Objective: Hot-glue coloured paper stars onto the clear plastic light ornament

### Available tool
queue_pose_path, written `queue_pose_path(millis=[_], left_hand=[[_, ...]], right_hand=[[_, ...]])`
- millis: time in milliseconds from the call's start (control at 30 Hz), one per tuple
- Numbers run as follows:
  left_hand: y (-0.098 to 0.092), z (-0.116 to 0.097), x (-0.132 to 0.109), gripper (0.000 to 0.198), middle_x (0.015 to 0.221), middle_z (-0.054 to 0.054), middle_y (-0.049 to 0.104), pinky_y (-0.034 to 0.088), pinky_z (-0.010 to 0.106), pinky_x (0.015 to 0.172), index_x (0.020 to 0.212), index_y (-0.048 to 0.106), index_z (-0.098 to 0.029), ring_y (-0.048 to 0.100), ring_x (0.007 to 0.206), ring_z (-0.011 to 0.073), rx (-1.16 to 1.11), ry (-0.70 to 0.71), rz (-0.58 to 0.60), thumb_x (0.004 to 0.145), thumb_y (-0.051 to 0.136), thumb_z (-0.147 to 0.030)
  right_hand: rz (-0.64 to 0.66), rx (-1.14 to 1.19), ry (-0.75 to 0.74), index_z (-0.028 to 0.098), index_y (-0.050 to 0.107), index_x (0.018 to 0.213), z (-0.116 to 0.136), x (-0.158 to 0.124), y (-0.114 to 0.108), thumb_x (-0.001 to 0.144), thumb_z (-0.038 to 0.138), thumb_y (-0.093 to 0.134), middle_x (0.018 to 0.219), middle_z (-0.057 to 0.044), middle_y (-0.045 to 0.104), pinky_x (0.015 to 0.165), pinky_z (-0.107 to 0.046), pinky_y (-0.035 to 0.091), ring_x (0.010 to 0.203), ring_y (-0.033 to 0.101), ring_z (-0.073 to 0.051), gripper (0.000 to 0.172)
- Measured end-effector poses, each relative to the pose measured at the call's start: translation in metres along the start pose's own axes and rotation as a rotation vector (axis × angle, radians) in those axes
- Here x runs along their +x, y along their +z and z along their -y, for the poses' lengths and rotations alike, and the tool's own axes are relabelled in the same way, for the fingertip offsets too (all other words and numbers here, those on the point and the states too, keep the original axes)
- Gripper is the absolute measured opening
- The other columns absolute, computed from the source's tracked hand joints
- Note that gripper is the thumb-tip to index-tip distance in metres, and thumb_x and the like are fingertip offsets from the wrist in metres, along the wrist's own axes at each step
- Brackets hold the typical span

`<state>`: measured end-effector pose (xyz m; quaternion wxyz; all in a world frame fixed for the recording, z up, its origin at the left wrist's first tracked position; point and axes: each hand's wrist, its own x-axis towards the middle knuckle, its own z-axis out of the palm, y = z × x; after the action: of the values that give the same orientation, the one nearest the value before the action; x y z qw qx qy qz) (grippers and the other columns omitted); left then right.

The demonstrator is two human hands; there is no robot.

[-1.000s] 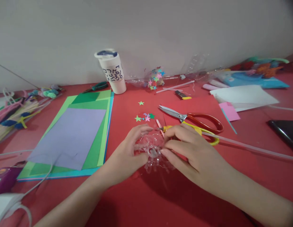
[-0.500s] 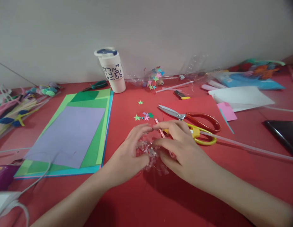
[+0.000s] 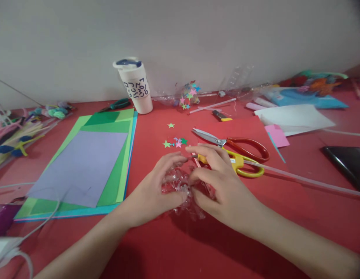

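Observation:
A crinkled clear plastic bundle [image 3: 180, 180] is held between both hands above the red table. My left hand [image 3: 161, 186] curves round its left side, with the thumb pressed to its front. From the right, the thumb and fingertips of my right hand [image 3: 217, 178] grip the same plastic. Its exact form is hard to make out, as the fingers cover parts of it. Partly behind my right hand lies a pink stick [image 3: 195, 159]. Small paper stars [image 3: 177, 143] lie just beyond the hands. Open scissors [image 3: 250, 149] with red and yellow handles rest beside my right hand.
A stack of coloured paper [image 3: 81, 166] lies at left, with a white tumbler [image 3: 137, 85] behind it. Along the back are a bag of stars [image 3: 190, 95] and a cutter [image 3: 220, 115]. At right are white paper [image 3: 296, 118] and a black phone [image 3: 347, 164].
The fingers have shifted slightly on the clear plastic, and more of it shows between the hands. The whole view has drifted a little; the objects on the table stay put.

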<state>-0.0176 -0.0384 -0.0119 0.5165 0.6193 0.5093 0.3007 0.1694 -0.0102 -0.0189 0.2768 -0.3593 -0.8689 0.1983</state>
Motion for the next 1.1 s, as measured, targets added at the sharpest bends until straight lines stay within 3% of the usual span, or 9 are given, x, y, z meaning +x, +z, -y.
queue_pose_path(millis=[133, 333, 633, 800, 867, 1000, 1100], left_hand=[[-0.002, -0.002, 0.000, 0.047, 0.150, 0.002, 0.031, 0.036, 0.041, 0.110, 0.117, 0.053, -0.031, 0.038, 0.135, 0.0251, 0.158, 0.003, 0.013, 0.074, 0.067, -0.018], [0.001, -0.001, 0.003, 0.035, 0.144, 0.002, 0.038, 0.043, 0.037, 0.103, 0.109, 0.055, -0.028, 0.049, 0.125, 0.0212, 0.184, -0.028, -0.017, 0.077, 0.059, -0.015], [0.003, 0.004, 0.003, 0.032, 0.142, 0.003, 0.039, 0.046, 0.036, 0.100, 0.108, 0.054, -0.026, 0.050, 0.123, 0.0200, 0.080, -0.031, -0.055, 0.078, 0.058, -0.015], [-0.001, 0.001, 0.001, 0.038, 0.139, 0.005, 0.044, 0.048, 0.038, 0.099, 0.120, 0.049, -0.028, 0.056, 0.116, 0.0199, -0.003, -0.029, -0.028, 0.084, 0.060, -0.028], [-0.005, -0.003, -0.003, 0.049, 0.146, 0.005, 0.036, 0.044, 0.042, 0.104, 0.127, 0.044, -0.032, 0.047, 0.127, 0.0240, 0.046, -0.011, 0.001, 0.082, 0.063, -0.036], [-0.005, -0.012, -0.010, 0.074, 0.158, -0.001, 0.010, 0.031, 0.050, 0.112, 0.132, 0.037, -0.040, 0.004, 0.146, 0.0304, 0.388, 0.068, 0.067, 0.069, 0.075, -0.037], [0.002, -0.013, -0.012, 0.072, 0.160, 0.001, 0.001, 0.035, 0.049, 0.110, 0.133, 0.035, -0.035, 0.003, 0.147, 0.0296, 0.494, 0.057, 0.095, 0.071, 0.072, -0.031]], right_hand=[[0.046, 0.040, 0.017, 0.021, 0.058, 0.070, -0.002, -0.001, -0.005, 0.077, 0.010, 0.056, 0.132, -0.008, 0.047, 0.101, -0.056, 0.037, 0.128, 0.035, -0.030, 0.013], [0.157, 0.069, 0.028, 0.022, 0.063, 0.073, -0.002, -0.002, -0.012, 0.080, 0.016, 0.056, 0.136, -0.006, 0.044, 0.104, -0.053, 0.035, 0.132, 0.030, -0.028, 0.013], [0.201, -0.007, -0.030, 0.022, 0.063, 0.066, -0.003, -0.002, -0.022, 0.087, 0.023, 0.054, 0.139, -0.003, 0.045, 0.107, -0.048, 0.031, 0.134, 0.026, -0.025, 0.023], [0.167, 0.017, 0.013, 0.023, 0.064, 0.072, -0.006, -0.002, -0.020, 0.084, 0.021, 0.058, 0.138, -0.003, 0.044, 0.105, -0.047, 0.033, 0.131, 0.030, -0.024, 0.014], [0.137, 0.021, 0.032, 0.022, 0.063, 0.071, -0.006, -0.002, -0.017, 0.085, 0.021, 0.059, 0.136, -0.004, 0.046, 0.104, -0.047, 0.034, 0.129, 0.033, -0.025, 0.015], [0.057, 0.035, 0.060, 0.020, 0.060, 0.068, -0.007, -0.004, -0.012, 0.083, 0.018, 0.059, 0.127, -0.007, 0.052, 0.102, -0.050, 0.035, 0.122, 0.039, -0.026, 0.015], [0.039, 0.065, 0.081, 0.020, 0.059, 0.068, -0.006, -0.004, -0.011, 0.081, 0.014, 0.058, 0.123, -0.008, 0.053, 0.103, -0.053, 0.032, 0.119, 0.042, -0.026, 0.015]])
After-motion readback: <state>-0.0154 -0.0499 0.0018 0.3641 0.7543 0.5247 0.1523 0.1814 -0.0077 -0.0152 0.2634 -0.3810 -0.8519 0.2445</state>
